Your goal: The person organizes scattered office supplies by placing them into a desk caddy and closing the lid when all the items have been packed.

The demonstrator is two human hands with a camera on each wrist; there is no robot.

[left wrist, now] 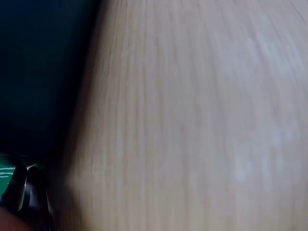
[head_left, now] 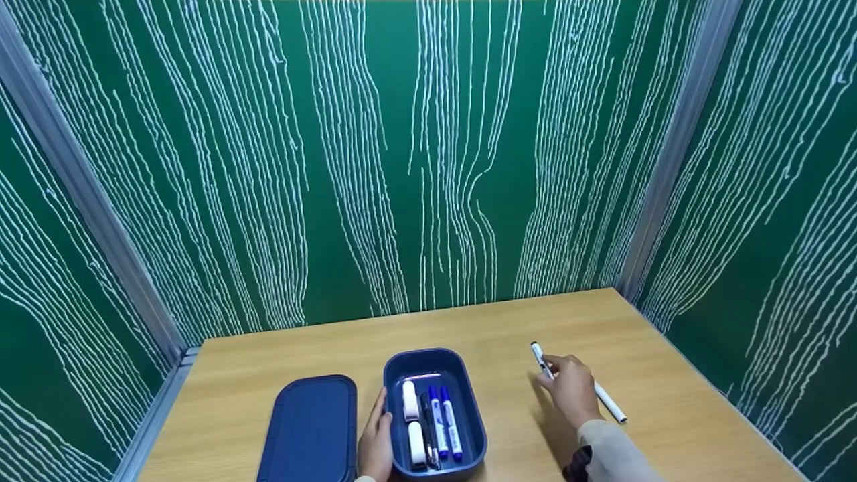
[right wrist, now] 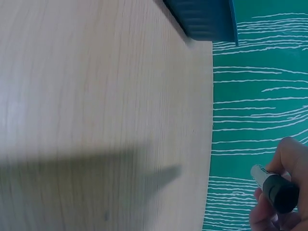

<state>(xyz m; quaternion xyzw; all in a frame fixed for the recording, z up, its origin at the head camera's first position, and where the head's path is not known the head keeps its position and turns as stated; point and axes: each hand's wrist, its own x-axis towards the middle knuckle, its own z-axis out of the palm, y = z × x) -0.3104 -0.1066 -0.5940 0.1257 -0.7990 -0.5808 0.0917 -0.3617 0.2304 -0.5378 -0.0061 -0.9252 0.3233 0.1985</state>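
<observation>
A dark blue open box [head_left: 472, 408] stands on the table, holding two white markers with blue caps [head_left: 442, 422], two white rounded blocks [head_left: 416, 443] and a dark pen [head_left: 424, 408]. My left hand [head_left: 376, 447] rests along the box's left wall, fingers stretched out; the left wrist view shows a few dark fingers [left wrist: 36, 192] beside the box [left wrist: 38, 72]. In my right hand [head_left: 572, 388], thumb and fingers pinch a white marker [head_left: 537, 353] with a black end. Another white marker [head_left: 610, 403] lies on the table just right of that hand.
A dark blue lid [head_left: 311, 428] lies flat on the wooden table [head_left: 509, 375], left of the box. Green walls [head_left: 402, 167] with wavy white lines enclose the table at the back and sides, joined by grey metal posts [head_left: 676, 154].
</observation>
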